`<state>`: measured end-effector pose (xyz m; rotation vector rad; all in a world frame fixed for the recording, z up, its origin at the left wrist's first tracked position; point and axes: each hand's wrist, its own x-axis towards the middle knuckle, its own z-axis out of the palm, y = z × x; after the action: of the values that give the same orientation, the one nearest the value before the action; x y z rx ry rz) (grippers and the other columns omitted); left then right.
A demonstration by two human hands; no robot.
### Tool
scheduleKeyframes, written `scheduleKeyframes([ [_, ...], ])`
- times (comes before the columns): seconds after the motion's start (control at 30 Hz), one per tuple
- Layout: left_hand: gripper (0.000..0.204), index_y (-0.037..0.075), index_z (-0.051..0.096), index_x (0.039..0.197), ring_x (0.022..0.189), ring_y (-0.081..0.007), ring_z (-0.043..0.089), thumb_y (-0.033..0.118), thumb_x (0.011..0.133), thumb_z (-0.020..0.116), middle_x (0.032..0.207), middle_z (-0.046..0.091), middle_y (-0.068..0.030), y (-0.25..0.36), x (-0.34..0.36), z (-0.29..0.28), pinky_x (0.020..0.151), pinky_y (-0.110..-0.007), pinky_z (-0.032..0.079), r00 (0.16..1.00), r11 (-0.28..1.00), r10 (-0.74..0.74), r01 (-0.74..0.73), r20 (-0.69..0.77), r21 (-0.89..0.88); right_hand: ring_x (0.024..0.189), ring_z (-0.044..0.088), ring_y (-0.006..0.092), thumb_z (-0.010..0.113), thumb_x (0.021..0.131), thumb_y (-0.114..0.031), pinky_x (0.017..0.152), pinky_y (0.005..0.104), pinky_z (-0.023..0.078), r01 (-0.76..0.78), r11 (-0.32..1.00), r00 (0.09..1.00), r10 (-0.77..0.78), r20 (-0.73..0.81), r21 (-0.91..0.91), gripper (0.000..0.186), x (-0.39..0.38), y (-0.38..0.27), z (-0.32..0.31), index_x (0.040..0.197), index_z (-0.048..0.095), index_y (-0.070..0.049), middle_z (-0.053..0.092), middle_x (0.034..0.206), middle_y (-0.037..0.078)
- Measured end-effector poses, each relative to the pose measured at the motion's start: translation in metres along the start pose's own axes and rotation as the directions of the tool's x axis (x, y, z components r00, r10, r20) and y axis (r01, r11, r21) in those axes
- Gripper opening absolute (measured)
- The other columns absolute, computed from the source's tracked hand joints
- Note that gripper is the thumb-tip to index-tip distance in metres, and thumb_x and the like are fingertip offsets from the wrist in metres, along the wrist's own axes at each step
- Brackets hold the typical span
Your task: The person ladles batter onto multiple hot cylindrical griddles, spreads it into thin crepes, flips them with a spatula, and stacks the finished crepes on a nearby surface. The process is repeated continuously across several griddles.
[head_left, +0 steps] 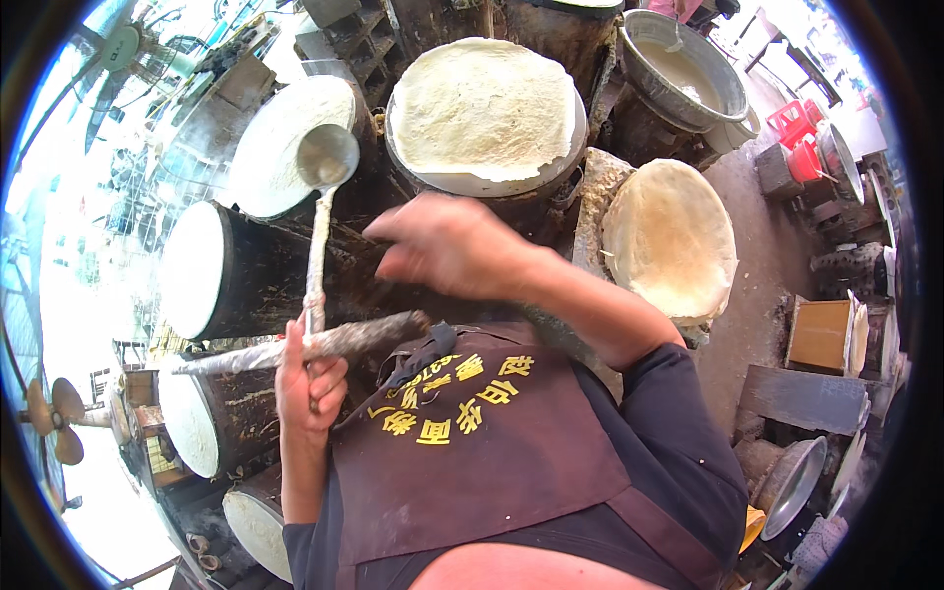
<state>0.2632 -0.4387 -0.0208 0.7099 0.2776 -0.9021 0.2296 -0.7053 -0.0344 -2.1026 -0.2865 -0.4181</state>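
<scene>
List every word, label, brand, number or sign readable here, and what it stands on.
Apron, brown: large yellow characters set in a curve; legible, but I won't copy out their wording.
Same apron, near the dark strap: a row of smaller yellow figures, not copied either.
Green fan, upper left: a small dark mark on its hub, too small to read.

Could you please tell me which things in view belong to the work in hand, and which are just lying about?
Apparently part of the work:
ladle and stick, both in the left hand
pale round sheet, beyond the right hand
basin of pale liquid

Seemingly just nearby:
green fan
brown-bladed fan
red plastic containers
</scene>
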Motion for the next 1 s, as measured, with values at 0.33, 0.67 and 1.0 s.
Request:
scheduleKeyframes([
  [0.33, 0.041, 0.015, 0.037, 0.138, 0.045, -0.0056, 0.036, 0.036, 0.103, 0.036, 0.067, 0.037, -0.0008, -0.005, 0.028, -0.005, 0.032, -0.018, 0.034, 0.993, 0.998, -0.036, 0.029, 0.109, 0.062, 0.065, 0.057, 0.0123, 0.054, 0.092, -0.007, 0.054, 0.0261, 0.048, -0.537, 0.762, 0.826, 0.562, 0.043, 0.363, 0.046, -0.086, 0.031, 0.003, 0.137, 0.047, -0.012, 0.060, 0.085, 0.006],
  [0.67, 0.043, 0.019, 0.034, 0.143, 0.042, -0.0044, 0.035, 0.027, 0.102, 0.043, 0.065, 0.041, -0.0003, -0.012, 0.033, 0.005, 0.031, -0.019, 0.032, 0.994, 0.942, 0.103, -0.110, 0.039, 0.318, 0.052, 0.052, 0.0101, 0.047, 0.098, -0.015, 0.045, 0.0227, 0.043, -0.701, 0.297, 0.619, 0.704, 0.347, 0.649, 0.041, -0.157, 0.011, -0.051, 0.137, 0.045, -0.002, 0.061, 0.077, 0.007],
  [1.0, 0.042, 0.020, 0.033, 0.143, 0.043, -0.0043, 0.034, 0.025, 0.102, 0.042, 0.067, 0.040, -0.0005, -0.024, 0.024, 0.013, 0.032, -0.018, 0.032, 0.995, 0.950, -0.005, -0.027, 0.100, 0.311, 0.045, 0.048, 0.0120, 0.050, 0.096, -0.016, 0.039, 0.0221, 0.040, -0.564, 0.199, 0.643, 0.715, 0.275, 0.802, 0.047, -0.168, 0.027, -0.040, 0.141, 0.039, -0.005, 0.059, 0.075, 0.010],
])
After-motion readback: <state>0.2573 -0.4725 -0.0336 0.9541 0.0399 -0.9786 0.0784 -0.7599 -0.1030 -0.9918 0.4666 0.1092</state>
